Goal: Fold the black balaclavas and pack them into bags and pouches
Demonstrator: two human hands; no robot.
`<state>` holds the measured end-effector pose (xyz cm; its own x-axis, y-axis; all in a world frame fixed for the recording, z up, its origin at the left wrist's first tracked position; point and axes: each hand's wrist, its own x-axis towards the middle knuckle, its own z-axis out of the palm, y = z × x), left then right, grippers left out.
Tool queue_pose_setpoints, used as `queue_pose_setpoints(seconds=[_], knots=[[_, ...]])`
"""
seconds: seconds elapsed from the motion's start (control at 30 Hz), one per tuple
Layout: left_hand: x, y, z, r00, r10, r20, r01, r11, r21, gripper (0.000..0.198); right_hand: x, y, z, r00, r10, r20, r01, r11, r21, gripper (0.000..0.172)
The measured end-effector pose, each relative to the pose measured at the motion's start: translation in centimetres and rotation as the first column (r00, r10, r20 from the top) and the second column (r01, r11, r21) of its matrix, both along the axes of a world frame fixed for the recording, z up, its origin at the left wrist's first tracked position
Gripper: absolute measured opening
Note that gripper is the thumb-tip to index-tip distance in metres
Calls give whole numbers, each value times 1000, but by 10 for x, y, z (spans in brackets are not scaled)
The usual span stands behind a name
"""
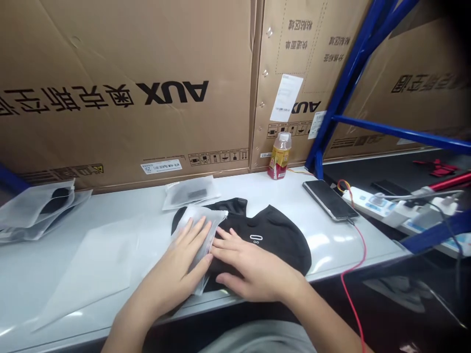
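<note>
A black fabric piece (279,235) with a small white print lies spread flat on the white table. On its left part rests a frosted zip bag (196,215). My left hand (189,255) lies over this bag with fingers stretched out and the thumb apart. Beside it, my right hand (243,262) presses flat on the black fabric, its fingertips at the bag's right edge. Both hands are open. What is inside the bag under my left hand is hidden.
Behind stand large cardboard boxes (128,49). A filled frosted bag (193,191) lies at the back, more bags (33,211) at the left, with a flat translucent sheet (99,260). A bottle (279,157), a phone (329,200), its red cable (362,255), and a blue frame (340,83) are right.
</note>
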<state>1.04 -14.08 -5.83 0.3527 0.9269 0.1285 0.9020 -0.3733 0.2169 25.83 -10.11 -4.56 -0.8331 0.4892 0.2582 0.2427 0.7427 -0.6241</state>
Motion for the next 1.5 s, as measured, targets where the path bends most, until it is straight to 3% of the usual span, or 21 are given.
queue_pose_setpoints(seconds=[0.13, 0.27, 0.37, 0.43, 0.47, 0.53, 0.6, 0.7, 0.83, 0.93, 1.0, 1.13, 1.2, 1.27, 1.37, 1.43, 1.5], knots=[[1, -4, 9, 994, -10, -108, 20, 996, 89, 69, 14, 3, 7, 996, -37, -80, 32, 997, -70, 52], [-2, -4, 24, 989, -69, -133, 91, 981, 170, 65, 34, 9, 9, 974, -227, 8, 225, 968, 107, 80], [-2, -9, 25, 994, -20, -104, 45, 970, 239, 60, 27, 19, 8, 976, -201, 88, 179, 960, 216, 89], [6, -17, 18, 994, 37, -100, -12, 971, 240, 49, 15, 27, 7, 981, -157, 109, 125, 959, 256, 81], [11, -22, 12, 992, 69, -106, -43, 971, 235, 53, 8, 32, 6, 983, -143, 112, 109, 956, 271, 74], [22, -28, 1, 984, 140, -111, -111, 966, 232, 84, -3, 38, 5, 982, -150, 118, 105, 940, 324, 60], [28, -29, -5, 981, 178, -81, -156, 962, 226, 86, -10, 42, 5, 971, -202, 129, 132, 901, 414, 49], [19, -21, 4, 990, 139, 37, -143, 976, 161, 60, -13, 40, 6, 958, -255, 135, 153, 844, 514, 34], [-11, -17, 25, 993, 83, 79, -91, 991, 102, 56, -10, 30, 7, 971, -212, 116, 104, 800, 591, 13], [-28, -24, 29, 999, 45, -6, -45, 998, 48, 89, -11, 22, 5, 981, -176, 76, 78, 726, 683, 18], [-29, -28, 25, 998, 7, -55, -6, 1000, 16, 107, -16, 19, 2, 984, -170, 62, 77, 706, 704, 20], [-11, -23, 8, 995, 71, -64, -66, 995, 77, 94, -32, 18, 1, 977, -210, 40, 124, 710, 693, 26], [-1, -17, 1, 992, 123, -39, -117, 984, 133, 80, -33, 20, 5, 972, -231, 40, 143, 717, 682, 19], [5, -13, 0, 994, 107, -3, -106, 982, 160, 74, -28, 22, 9, 978, -203, 39, 138, 781, 609, 14], [4, -12, 7, 994, 65, 85, -78, 984, 162, 74, -12, 26, 15, 983, -181, -29, 179, 909, 377, 54], [0, -13, 13, 991, 52, 121, -69, 987, 143, 70, -3, 29, 15, 973, -229, -40, 232, 937, 261, 64], [-5, -15, 16, 995, 22, 95, -30, 996, 88, 63, 1, 31, 13, 968, -250, 20, 238, 940, 244, 52]])
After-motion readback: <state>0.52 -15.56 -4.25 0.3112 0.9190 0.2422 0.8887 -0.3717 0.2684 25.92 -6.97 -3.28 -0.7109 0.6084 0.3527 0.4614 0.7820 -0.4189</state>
